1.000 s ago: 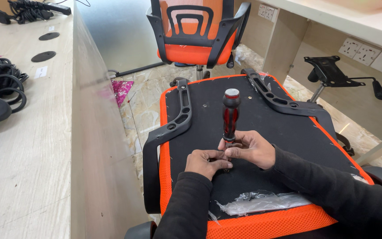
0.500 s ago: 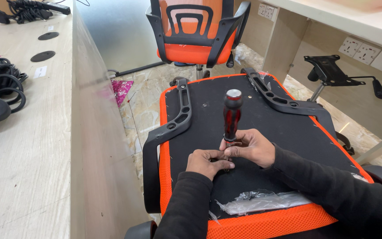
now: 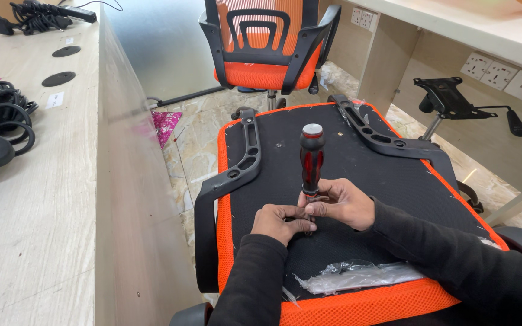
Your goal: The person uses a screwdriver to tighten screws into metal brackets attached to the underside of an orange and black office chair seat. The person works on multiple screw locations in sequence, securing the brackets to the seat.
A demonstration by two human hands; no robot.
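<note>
A clear plastic bag point(image 3: 357, 276) lies nearest you on the upturned orange chair seat point(image 3: 345, 163). Your left hand point(image 3: 282, 222) and right hand point(image 3: 339, 202) meet just beyond it, fingertips pinching the lower shaft of a red-and-black screwdriver point(image 3: 312, 160) that stands upright on the seat's black underside. Black armrests point(image 3: 240, 169) flank it; farther off stands an assembled orange chair point(image 3: 267, 48).

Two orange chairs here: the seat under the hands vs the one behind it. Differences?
The near seat lies upside down, black underside up; the far chair stands upright. The near seat has no base; the far chair sits on its post. Both hands, left and right, steady a screwdriver on the near seat; nobody touches the far chair. Both share orange mesh and black armrests.
</note>
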